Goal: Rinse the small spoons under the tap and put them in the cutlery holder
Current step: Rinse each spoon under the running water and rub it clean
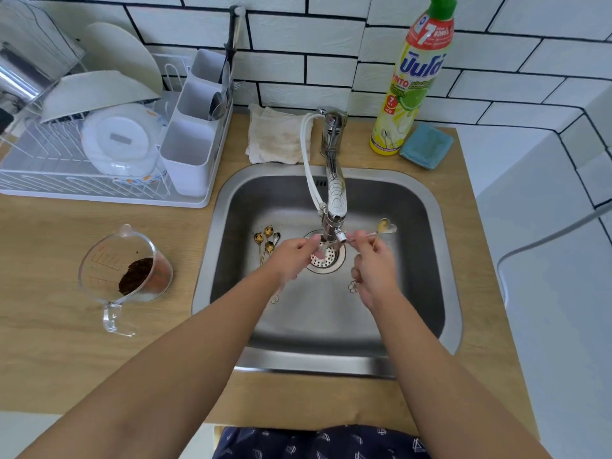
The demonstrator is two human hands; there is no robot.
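Observation:
My right hand (374, 263) grips small spoons just right of the tap's outlet (332, 226). One bowl (386, 226) sticks up above my fingers, and a flower-shaped handle end (353, 286) pokes out below my palm. My left hand (293, 258) is over the drain with its fingertips at the outlet. It is blurred, so I cannot tell whether it pinches anything. Several small golden spoons (266, 240), still dirty, lie on the sink floor to the left of that hand. The white cutlery holder (195, 137) stands at the right end of the dish rack and holds some larger cutlery.
The steel sink (231, 200) has a strainer drain (326, 260) in the middle. A measuring jug with brown grounds (127, 276) stands on the left counter. Behind the sink are a cloth (278, 137), a dish soap bottle (410, 87) and a blue sponge (427, 145). The rack (49, 173) holds plates.

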